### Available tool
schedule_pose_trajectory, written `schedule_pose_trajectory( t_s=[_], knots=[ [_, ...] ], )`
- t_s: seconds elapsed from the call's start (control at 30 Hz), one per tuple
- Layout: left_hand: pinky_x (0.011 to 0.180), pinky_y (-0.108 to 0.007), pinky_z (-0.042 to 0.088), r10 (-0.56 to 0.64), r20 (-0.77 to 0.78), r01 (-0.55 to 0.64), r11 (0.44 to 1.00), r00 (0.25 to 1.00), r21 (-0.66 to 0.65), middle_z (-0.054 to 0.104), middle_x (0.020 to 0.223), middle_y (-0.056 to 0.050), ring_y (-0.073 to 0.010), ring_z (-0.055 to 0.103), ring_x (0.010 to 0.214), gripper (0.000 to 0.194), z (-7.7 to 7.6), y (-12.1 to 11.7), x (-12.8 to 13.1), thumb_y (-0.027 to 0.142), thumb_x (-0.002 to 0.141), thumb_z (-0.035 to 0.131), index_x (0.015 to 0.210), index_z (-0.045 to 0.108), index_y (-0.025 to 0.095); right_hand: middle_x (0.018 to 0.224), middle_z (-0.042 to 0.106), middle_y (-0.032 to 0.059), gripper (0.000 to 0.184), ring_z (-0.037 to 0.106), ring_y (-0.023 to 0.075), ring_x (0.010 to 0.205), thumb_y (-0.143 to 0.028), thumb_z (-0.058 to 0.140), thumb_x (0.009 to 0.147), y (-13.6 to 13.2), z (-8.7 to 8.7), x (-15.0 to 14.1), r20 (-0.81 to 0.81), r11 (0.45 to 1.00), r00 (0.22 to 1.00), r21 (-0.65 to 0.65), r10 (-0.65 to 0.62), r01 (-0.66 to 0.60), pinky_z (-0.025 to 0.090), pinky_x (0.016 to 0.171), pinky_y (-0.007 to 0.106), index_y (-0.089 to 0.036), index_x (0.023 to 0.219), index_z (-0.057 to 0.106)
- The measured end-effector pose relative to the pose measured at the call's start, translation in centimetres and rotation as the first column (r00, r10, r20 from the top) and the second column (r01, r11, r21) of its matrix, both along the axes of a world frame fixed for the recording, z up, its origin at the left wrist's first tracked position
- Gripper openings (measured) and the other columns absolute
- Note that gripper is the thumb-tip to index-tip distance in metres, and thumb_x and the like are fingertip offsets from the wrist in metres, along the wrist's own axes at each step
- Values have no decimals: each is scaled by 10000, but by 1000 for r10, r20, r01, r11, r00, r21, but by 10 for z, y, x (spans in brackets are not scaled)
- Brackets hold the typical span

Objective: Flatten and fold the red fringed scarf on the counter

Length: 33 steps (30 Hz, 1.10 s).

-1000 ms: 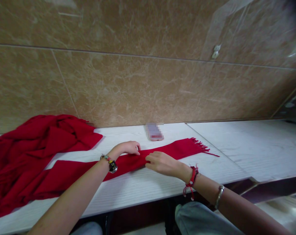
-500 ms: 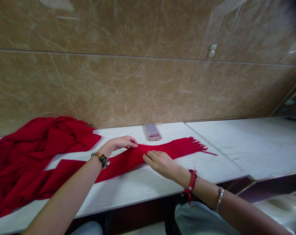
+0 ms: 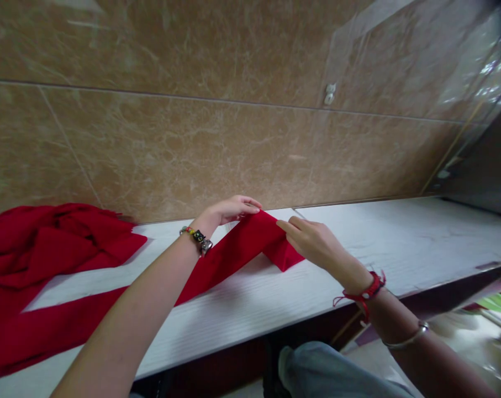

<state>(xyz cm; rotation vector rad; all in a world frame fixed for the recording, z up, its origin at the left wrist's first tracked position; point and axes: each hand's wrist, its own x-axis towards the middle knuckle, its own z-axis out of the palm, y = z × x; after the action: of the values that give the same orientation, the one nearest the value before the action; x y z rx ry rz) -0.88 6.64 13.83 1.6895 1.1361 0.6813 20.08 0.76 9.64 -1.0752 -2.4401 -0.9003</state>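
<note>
A long red scarf (image 3: 221, 265) stretches across the white tabletop as a narrow strip. My left hand (image 3: 236, 209) pinches its far edge, thumb against fingers, with a beaded bracelet at the wrist. My right hand (image 3: 310, 239) pinches the strip a little to the right, and its wrist carries a red cord bracelet and a silver bangle. Between and just beyond the hands the strip is lifted off the surface, and its right part hangs down behind to the table. The scarf's fringed end does not show.
More bunched red cloth (image 3: 63, 237) lies on the left of the white table (image 3: 378, 232), against the brown tiled wall (image 3: 192, 138). A small white fitting (image 3: 330, 94) is on the wall. The table's front edge runs close to my legs.
Both hands have raised the scarf and shifted right along it. The fringed end and the phone behind the scarf have gone out of sight. The camera view has turned to the right.
</note>
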Motion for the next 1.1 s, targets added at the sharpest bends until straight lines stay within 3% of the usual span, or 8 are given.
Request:
schedule_pose_trajectory(
  t_s=[0.1, 0.3, 0.67, 0.87, 1.0, 1.1],
  knots=[
    [666, -213, 405, -4, -24, 4, 1000, 1000, -12, 637, 851, -25, -96, 542, 720, 229, 1, 14, 31, 163, 681, 607, 910, 629, 161, 696, 547, 25, 255, 478, 110, 569, -101, 355, 829, 9, -3, 25, -27, 997, 997, -40, -70, 69, 256, 486, 248, -164, 973, 555],
    [649, -261, 461, 27, 34, -18, 973, 999, -231, 657, 736, -14, -124, 580, 666, 208, -11, 40, 78, 80, 685, 581, 866, 637, 164, 758, 589, 30, 323, 531, 121, 627, -124, 349, 830, 25, -15, 54, -20, 974, 987, -164, -161, 156, 291, 518, 240, -193, 1098, 516],
    [669, -252, 480, -1, -25, -4, 977, 1000, -215, 669, 698, -1, -123, 608, 679, 216, -65, 70, 107, 68, 705, 518, 846, 649, 167, 830, 611, 44, 370, 580, 138, 696, -103, 341, 815, 48, -43, 75, 55, 908, 976, -360, -210, 215, 326, 525, 227, -210, 1138, 486],
    [663, -246, 479, -59, -177, 44, 995, 982, -91, 685, 752, -14, -140, 615, 689, 266, -88, 72, 112, 59, 685, 489, 870, 661, 144, 921, 629, 59, 419, 599, 152, 781, -108, 335, 821, 57, -60, 79, 73, 887, 979, -414, -191, 204, 385, 595, 219, -238, 1202, 450],
    [792, -258, 438, -16, -294, 51, 992, 956, 112, 674, 906, -44, -166, 594, 841, 272, -96, 71, 116, 86, 696, 499, 919, 649, 134, 913, 651, 74, 478, 616, 160, 786, -97, 342, 807, 61, -67, 81, 109, 863, 974, -451, -200, 227, 406, 600, 220, -228, 1263, 401],
    [920, -295, 350, 73, -346, 32, 957, 935, 288, 585, 1112, -109, -206, 507, 1039, 319, -98, 57, 112, 182, 756, 493, 1053, 588, 117, 891, 660, 76, 490, 626, 166, 768, -101, 344, 812, 61, -70, 80, 85, 875, 977, -435, -195, 213, 418, 597, 226, -207, 1291, 366]
  ],
)
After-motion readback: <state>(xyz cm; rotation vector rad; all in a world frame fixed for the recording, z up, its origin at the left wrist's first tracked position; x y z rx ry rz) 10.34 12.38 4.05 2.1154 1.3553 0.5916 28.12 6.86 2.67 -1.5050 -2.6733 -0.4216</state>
